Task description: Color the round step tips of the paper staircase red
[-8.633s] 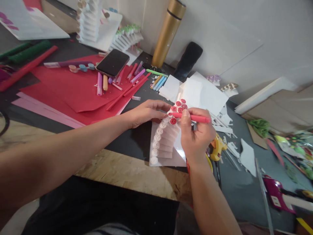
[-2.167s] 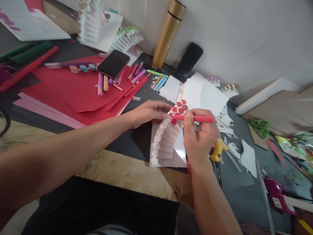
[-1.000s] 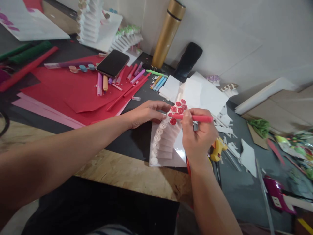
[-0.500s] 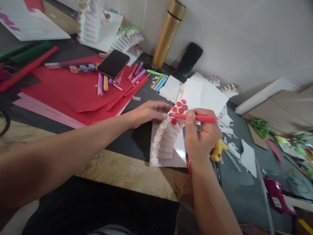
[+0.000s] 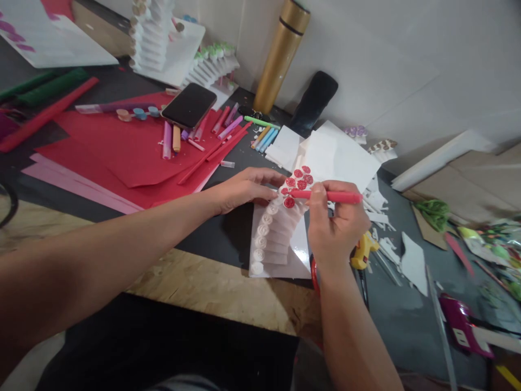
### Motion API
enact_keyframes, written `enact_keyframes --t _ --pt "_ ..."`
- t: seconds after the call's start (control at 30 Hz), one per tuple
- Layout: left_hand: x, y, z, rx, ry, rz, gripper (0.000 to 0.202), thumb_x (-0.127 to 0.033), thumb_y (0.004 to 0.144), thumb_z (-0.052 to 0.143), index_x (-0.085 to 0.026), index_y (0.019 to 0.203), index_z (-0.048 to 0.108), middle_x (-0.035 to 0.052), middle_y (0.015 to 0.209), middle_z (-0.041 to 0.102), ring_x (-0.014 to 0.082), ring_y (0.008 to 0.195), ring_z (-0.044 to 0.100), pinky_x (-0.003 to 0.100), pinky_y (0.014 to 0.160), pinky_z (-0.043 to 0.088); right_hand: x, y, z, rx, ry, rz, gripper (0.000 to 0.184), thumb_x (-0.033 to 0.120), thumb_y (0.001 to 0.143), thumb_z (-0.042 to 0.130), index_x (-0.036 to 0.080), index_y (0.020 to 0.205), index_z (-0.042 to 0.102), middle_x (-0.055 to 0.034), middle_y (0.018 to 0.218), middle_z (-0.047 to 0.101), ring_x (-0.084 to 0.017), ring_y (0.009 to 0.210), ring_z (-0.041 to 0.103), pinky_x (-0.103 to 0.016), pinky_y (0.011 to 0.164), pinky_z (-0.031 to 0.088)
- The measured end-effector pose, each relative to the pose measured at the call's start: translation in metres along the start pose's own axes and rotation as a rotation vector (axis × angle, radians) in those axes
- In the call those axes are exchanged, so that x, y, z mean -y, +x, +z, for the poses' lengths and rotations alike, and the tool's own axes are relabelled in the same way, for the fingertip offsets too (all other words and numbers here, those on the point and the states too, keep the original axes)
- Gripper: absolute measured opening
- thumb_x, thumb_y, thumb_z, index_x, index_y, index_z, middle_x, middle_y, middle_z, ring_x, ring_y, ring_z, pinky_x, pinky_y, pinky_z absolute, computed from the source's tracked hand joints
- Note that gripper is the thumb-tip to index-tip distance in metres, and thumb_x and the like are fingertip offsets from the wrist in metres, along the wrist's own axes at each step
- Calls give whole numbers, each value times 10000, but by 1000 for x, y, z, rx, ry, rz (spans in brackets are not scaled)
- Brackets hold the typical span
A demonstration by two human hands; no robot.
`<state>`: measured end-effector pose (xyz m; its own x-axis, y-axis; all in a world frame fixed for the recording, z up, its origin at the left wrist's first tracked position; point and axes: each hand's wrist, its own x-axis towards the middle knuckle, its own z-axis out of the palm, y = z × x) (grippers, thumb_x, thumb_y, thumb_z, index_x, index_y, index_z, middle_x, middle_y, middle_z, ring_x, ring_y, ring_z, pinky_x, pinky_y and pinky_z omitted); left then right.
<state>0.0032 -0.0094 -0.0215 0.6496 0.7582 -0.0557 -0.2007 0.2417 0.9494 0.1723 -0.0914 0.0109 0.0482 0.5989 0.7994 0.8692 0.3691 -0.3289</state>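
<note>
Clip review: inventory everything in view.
Rosettes: several, red or white, centre
Board: one, white, under rosettes
Marker: one, red, held at rosettes
Sheets: several, red and pink, left
Rolls: several, green or red, far left
Phone: one, black, by sheets
Loose markers: many, mixed, around phone
Flask: one, gold, back centre
Long object: one, black, beside flask
White paper: several, white, beyond rosettes
Models: several, white, coloured tops, upper left
Yellow tool: one, yellow, right
Clutter: uncounted, mixed, right edge
Left hand: one, at rosettes
Right hand: one, holding marker

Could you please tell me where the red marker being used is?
In the head view, right of centre, the red marker is in the right hand, its tip by the red-topped white rolls.
</note>
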Motion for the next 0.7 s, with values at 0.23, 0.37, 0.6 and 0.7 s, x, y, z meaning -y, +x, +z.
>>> enact_keyframes --t 0.23,0.37,0.6,0.7 --pt "1 0 0 -1 18 3 480 -168 709 718 -148 1187 682 96 1180 704 195 984 650 296 807 474 3 1 0 5 -3 -5 98 296 917 576 218 875 617 23 736 666 -130 715 625 -304 722 513" --pt "0 0 0 -16 24 -4 475 -169 708 722 -147 1181 682 93 1187 699 191 984 646 288 801 471 4 1 -1 8 0 -10 97 294 916 574 216 878 618 21 740 665 -131 715 625 -311 723 515" --pt "-1 0 0 -15 25 -9 460 -158 716 716 -143 1175 681 90 1179 699 176 970 642 277 791 468 3 2 0 -7 -2 -29 96 279 910 581 204 870 625 18 734 666 -127 713 627 -301 723 517" --pt "0 0 0 -13 18 -8 463 -164 712 720 -151 1173 684 90 1179 700 180 970 645 283 796 470 3 2 0 -9 -6 -26 93 283 911 581 213 866 624 22 725 666 -127 707 625 -294 713 513"
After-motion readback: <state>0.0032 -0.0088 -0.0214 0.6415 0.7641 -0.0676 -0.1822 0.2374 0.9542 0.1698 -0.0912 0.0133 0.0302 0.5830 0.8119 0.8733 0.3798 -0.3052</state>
